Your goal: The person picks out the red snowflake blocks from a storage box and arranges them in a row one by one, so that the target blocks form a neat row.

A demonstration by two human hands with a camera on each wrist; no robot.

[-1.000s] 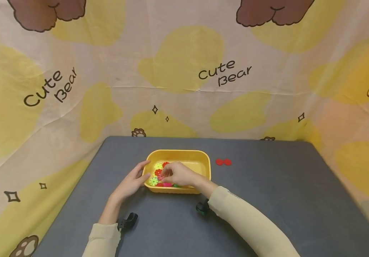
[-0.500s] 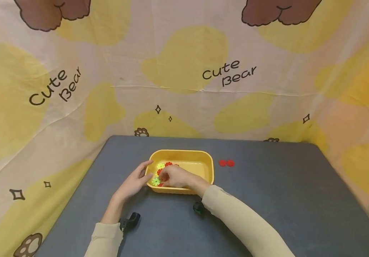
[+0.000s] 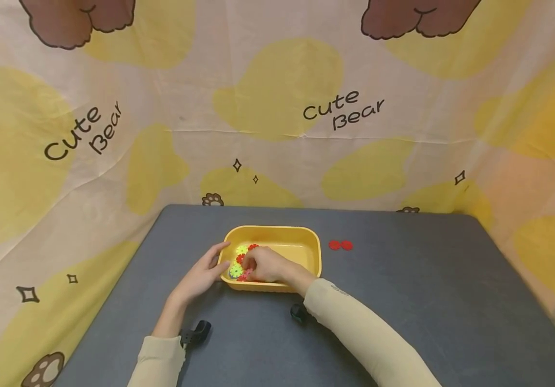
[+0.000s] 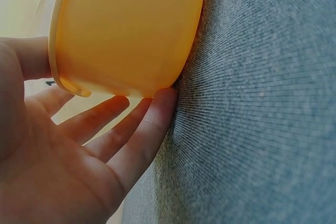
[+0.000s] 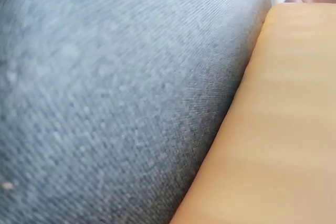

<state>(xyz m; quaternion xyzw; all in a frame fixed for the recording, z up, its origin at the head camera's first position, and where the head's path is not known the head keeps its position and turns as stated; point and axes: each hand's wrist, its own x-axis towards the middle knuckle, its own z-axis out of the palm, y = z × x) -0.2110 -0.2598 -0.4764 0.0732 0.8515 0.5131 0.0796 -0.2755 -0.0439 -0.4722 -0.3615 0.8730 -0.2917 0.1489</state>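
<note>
**My right hand point(image 3: 268, 264) bent into the tub point(image 3: 301, 251)**

Its fingers curl down by the pieces point(image 3: 235, 270), lower centre of the frame; whether they pinch any, I can't tell. My left hand point(image 3: 203, 273) grips the tub's left end, fingers spread.

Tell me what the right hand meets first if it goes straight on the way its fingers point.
The right hand would probably meet the lime-green flower-shaped disc first, toward the left end of the yellow tray. Depth is unclear, so a pink disc close by might come sooner.
</note>
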